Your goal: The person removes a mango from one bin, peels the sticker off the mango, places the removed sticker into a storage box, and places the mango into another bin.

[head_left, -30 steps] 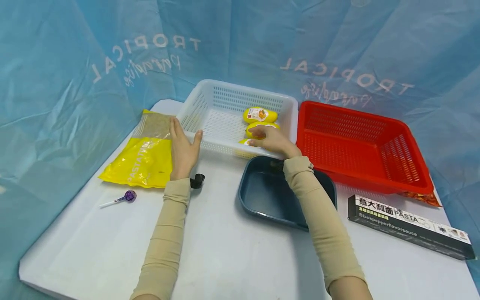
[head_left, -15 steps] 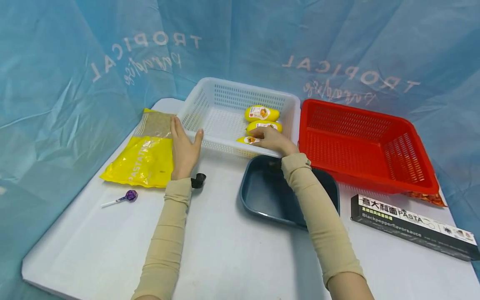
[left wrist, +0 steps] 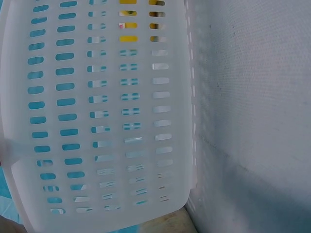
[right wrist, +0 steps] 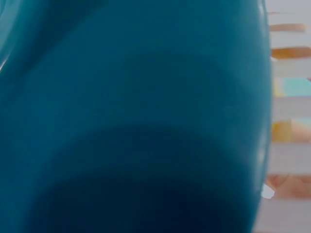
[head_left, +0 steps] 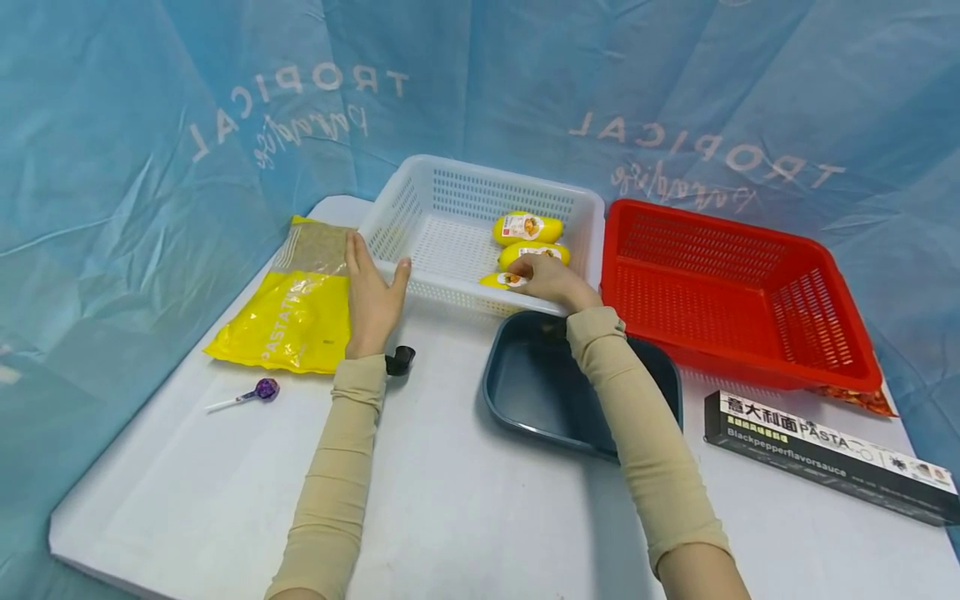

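Three yellow oval packs with printed labels lie at the right side of the white basket: a back one, a middle one and a front one. My right hand reaches over the basket's front rim and grips the front pack with curled fingers, partly covering it. At the basket's front left corner, my left hand rests with straight fingers and thumb spread. The left wrist view shows the basket's slotted wall. In the right wrist view, a dark blue tray blocks most of the right hand.
Under my right forearm sits the dark blue tray. A red basket stands to its right, with a black pasta box in front. On the left lie a yellow pasta bag and a purple lollipop.
The front pack's label shows more than a second ago, beside my right fingertips. Both hands stay nearly in place; the whole head view has shifted slightly.
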A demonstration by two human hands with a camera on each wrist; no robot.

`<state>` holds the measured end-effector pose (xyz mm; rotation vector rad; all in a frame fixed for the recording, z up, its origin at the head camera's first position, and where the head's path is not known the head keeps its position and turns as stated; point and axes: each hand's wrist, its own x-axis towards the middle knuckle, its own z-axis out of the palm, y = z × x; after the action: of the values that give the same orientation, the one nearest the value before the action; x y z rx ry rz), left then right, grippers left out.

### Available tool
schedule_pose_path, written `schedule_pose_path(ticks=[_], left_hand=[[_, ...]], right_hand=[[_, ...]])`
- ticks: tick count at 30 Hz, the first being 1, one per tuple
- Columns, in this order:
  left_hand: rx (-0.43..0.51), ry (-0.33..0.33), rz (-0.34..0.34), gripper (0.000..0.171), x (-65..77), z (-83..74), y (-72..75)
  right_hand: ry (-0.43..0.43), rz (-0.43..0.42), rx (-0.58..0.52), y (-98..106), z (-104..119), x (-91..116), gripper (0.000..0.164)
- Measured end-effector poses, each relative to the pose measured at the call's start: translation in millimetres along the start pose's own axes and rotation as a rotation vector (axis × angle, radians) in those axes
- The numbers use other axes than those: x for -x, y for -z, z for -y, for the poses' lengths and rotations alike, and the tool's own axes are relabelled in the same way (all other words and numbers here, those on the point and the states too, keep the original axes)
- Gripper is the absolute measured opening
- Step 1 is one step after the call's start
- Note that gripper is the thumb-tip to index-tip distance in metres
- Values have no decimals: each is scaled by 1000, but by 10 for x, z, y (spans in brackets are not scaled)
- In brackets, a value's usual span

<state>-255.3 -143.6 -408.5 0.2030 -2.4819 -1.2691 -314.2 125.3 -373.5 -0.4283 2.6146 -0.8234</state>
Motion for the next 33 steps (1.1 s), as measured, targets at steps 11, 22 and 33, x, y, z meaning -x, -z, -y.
schedule_pose_path(ticks=[11, 22, 33], left_hand=[[2, 12, 9, 86, 5, -20, -1], [-5, 16, 14, 86, 17, -13, 10], [-2, 27, 11, 86, 3, -11, 1]], right_hand=[[21, -36, -54, 5, 6, 10, 53], [-16, 65, -302, 128, 40, 83, 60], [49, 61, -272, 142, 29, 149, 61]])
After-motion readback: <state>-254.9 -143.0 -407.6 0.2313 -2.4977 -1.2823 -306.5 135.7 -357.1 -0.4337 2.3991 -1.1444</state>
